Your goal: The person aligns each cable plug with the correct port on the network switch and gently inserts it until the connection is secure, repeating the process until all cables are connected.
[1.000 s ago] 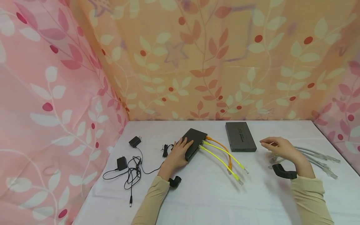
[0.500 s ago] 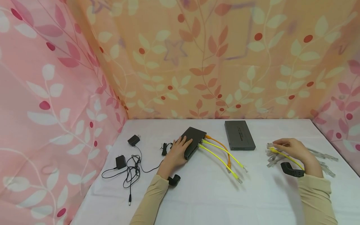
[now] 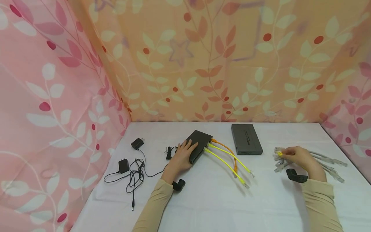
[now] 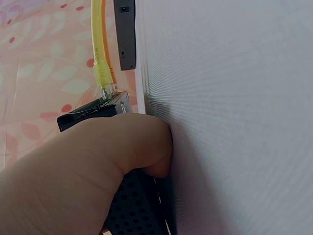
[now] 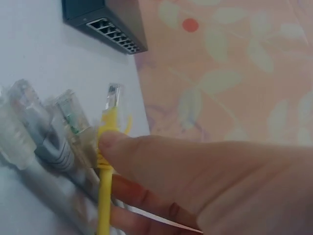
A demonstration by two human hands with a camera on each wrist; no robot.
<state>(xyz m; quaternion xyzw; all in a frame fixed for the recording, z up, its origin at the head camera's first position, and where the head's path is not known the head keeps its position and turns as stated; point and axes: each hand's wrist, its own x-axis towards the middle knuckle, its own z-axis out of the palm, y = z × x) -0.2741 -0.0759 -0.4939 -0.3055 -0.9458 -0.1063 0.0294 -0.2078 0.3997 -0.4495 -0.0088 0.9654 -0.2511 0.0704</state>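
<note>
Fingers of my left hand (image 3: 181, 158) lie spread over the top of a black network switch (image 3: 202, 139) at the table's middle. Its thumb bends against the near side, so the hand grips the box. Two yellow Ethernet cables (image 3: 229, 168) and an orange Ethernet cable (image 3: 227, 148) stick out of the switch's right side. At the right, my right hand (image 3: 299, 158) pinches another yellow Ethernet cable (image 5: 104, 196) just behind its clear plug, thumb on top. Its plug points away, over several grey Ethernet cables (image 3: 327, 158). Most of this cable is hidden by the hand in the head view.
A second, dark grey network switch (image 3: 247, 139) lies at the back, between the hands. To the left are two black power adapters (image 3: 123, 165) with tangled cords (image 3: 136, 175). Patterned cloth walls (image 3: 179, 64) stand around the white table.
My right hand has reached to the grey cables and taken up a yellow Ethernet cable, then turned and lowered slightly with it. My left hand stays on the black switch.
</note>
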